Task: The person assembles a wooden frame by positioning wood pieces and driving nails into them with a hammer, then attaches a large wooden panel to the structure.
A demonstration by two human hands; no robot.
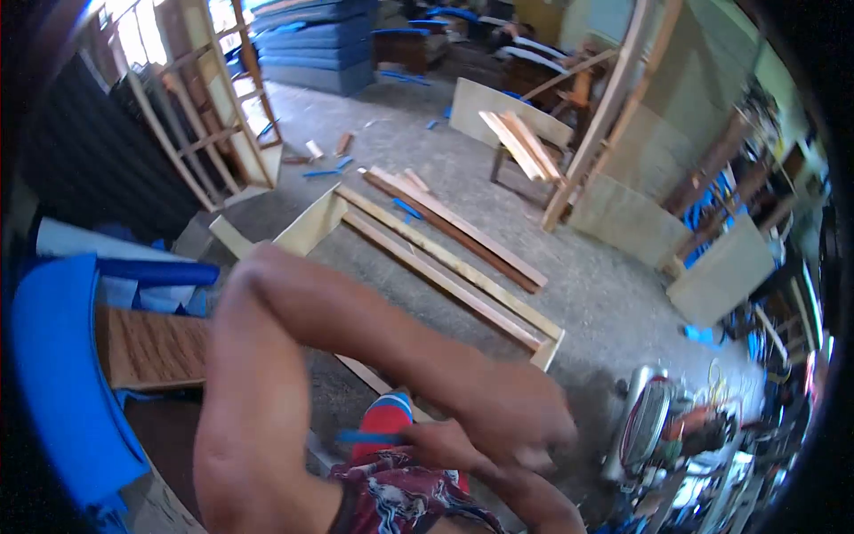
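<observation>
My left arm bends sharply and crosses over in front of me. At its end my left hand [525, 418] is curled and blurred, and what its fingers hold, if anything, is hidden. Just below and left of it, my right hand [440, 445] is closed around a narrow blue strip [369, 437], which sticks out to the left over red cloth with a blue and white stripe [390, 416]. Beyond my arm a long wooden frame [445, 271] lies on the concrete floor, partly covered by the forearm.
Loose wooden planks [463, 231] lie past the frame. At left stands a blue-covered curved furniture part [58, 356] beside a wood-grained panel [156, 347]. A compressor-like machine [645, 427] is at right. Blue foam sheets [311, 44] are stacked at the back; plywood sheets [725, 271] lean on the right.
</observation>
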